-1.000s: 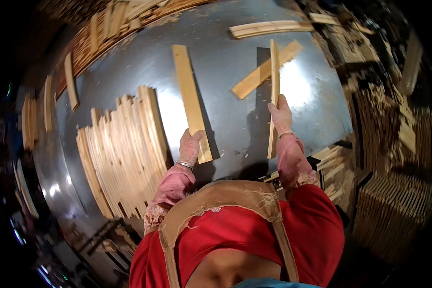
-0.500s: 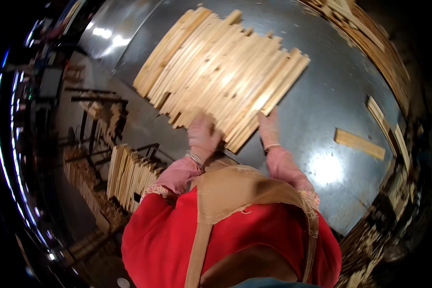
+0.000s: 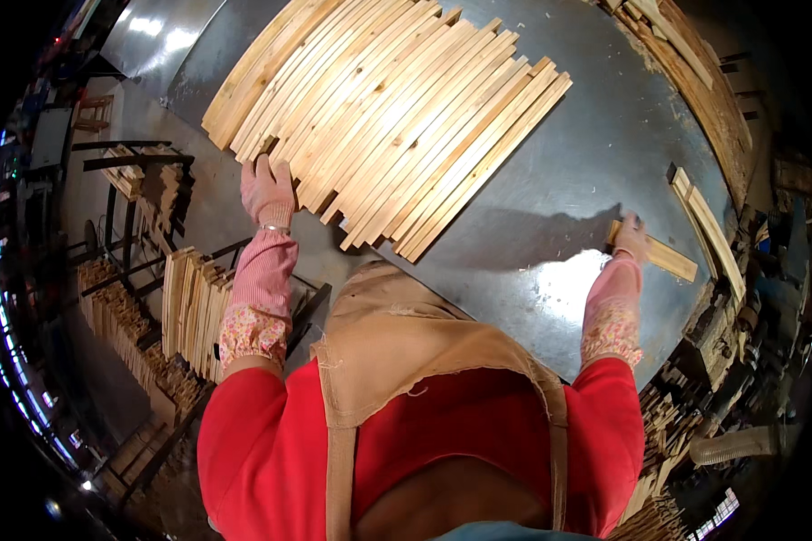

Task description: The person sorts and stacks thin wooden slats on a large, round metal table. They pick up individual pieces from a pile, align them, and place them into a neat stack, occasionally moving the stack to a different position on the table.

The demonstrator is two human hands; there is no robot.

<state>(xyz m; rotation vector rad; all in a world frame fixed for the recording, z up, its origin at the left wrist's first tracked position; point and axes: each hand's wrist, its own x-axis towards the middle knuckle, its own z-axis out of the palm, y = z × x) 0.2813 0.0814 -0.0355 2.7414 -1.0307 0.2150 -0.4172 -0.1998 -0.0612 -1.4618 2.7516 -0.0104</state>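
A broad row of pale wooden strips [image 3: 379,108] lies side by side on the grey metal table [image 3: 550,162]. My left hand [image 3: 267,191] rests against their near ends at the left side of the row, fingers apart and touching the wood. Out to the right, my right hand [image 3: 632,236] is closed over the left end of a short flat board [image 3: 673,260]; its fingertips are slightly blurred. Both hands look gloved, with patterned pink sleeve covers on the forearms.
Two narrow wood pieces [image 3: 708,225] lie at the table's right edge. Long planks [image 3: 686,81] border its far right. Stacked strips [image 3: 194,302] stand on a dark rack at the left. A heap of scrap wood [image 3: 663,433] lies below right.
My right hand has left the strips' right edge and reached right to the short board. My left hand has shifted left along the near ends. The strips now lie more evenly spread.
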